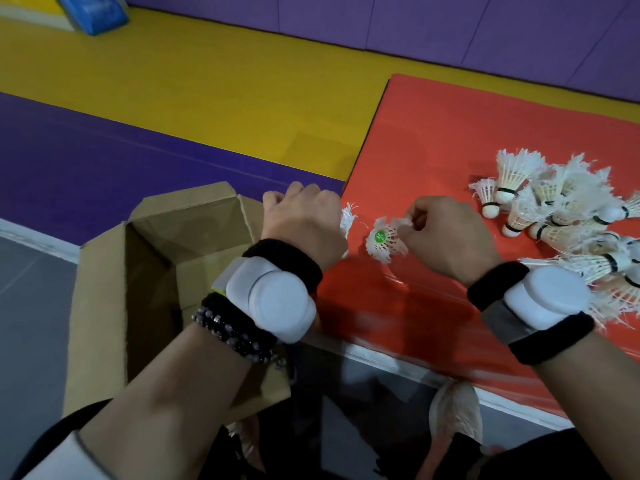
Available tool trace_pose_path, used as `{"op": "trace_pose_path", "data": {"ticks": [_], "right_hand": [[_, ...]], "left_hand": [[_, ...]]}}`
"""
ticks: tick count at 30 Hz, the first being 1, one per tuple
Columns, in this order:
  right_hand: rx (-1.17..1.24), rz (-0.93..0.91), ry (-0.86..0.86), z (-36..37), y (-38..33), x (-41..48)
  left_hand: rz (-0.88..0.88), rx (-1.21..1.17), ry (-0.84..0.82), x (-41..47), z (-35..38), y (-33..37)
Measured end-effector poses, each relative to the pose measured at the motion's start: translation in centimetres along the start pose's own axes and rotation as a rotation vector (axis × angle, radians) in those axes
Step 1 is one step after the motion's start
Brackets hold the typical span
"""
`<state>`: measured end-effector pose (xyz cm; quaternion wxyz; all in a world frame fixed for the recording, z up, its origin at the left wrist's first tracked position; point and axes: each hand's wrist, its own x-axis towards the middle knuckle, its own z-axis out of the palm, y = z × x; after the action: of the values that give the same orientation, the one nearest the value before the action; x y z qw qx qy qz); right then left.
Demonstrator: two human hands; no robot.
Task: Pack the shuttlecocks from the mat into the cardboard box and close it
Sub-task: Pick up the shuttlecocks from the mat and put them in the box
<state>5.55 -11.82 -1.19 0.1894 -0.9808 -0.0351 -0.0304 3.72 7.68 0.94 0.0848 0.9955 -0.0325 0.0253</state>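
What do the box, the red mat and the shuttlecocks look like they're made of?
Box: brown corrugated cardboard, matte, by its creased flaps and raw edges. Red mat: probably foam under a glossy vinyl-like skin; it shows glare and wrinkles. Shuttlecocks: real-looking white feathers, frayed at the tips, on smooth white rounded bases, maybe covered cork.

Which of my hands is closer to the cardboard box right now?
Left. The left hand is right beside the cardboard box's right-hand flap, holding a shuttlecock. The right hand is farther right, over the red mat, pinching a green-dotted shuttlecock.
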Motion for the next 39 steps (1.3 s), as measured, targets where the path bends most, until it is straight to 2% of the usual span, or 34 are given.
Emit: {"op": "trace_pose_path", "data": {"ticks": [5, 10, 14, 19, 22, 25, 31, 35, 39], "right_hand": [[0.231, -0.014, -0.088, 1.1, -3.7, -0.7], [0.524, 0.07, -0.228, 4.3, -6.3, -1.5], [0.621, 0.066, -0.283, 5.7, -8.3, -1.8], [0.699, -0.03, -0.436, 7.1, -11.7, -2.4], [0.63, -0.071, -0.489, 7.8, -12.6, -2.3], [0.537, -0.105, -0.484, 7.6, -12.7, -2.2], [0.167, -0.277, -0.357, 5.7, -10.9, -2.3], [0.037, -0.229, -0.217, 4.3, -9.2, -2.2], [-0.123, -0.165, -0.202, 2.5, -6.8, -2.2]], "left_hand": [[-0.071, 0.109, -0.077, -0.6, -0.6, -3.8], [-0.15, 0.149, -0.173, -2.5, -1.4, -7.8], [-0.226, 0.187, -0.213, -3.4, -1.3, -10.6], [-0.331, 0.256, -0.238, -4.0, -1.5, -13.2], [-0.343, 0.268, -0.202, -4.1, -1.7, -13.6], [-0.343, 0.239, -0.248, -3.9, -1.5, -13.3], [-0.298, 0.218, -0.24, -3.3, -1.3, -11.5], [-0.204, 0.182, -0.238, -2.9, -1.2, -8.6], [-0.097, 0.132, -0.212, -2.3, -0.4, -5.3]]}}
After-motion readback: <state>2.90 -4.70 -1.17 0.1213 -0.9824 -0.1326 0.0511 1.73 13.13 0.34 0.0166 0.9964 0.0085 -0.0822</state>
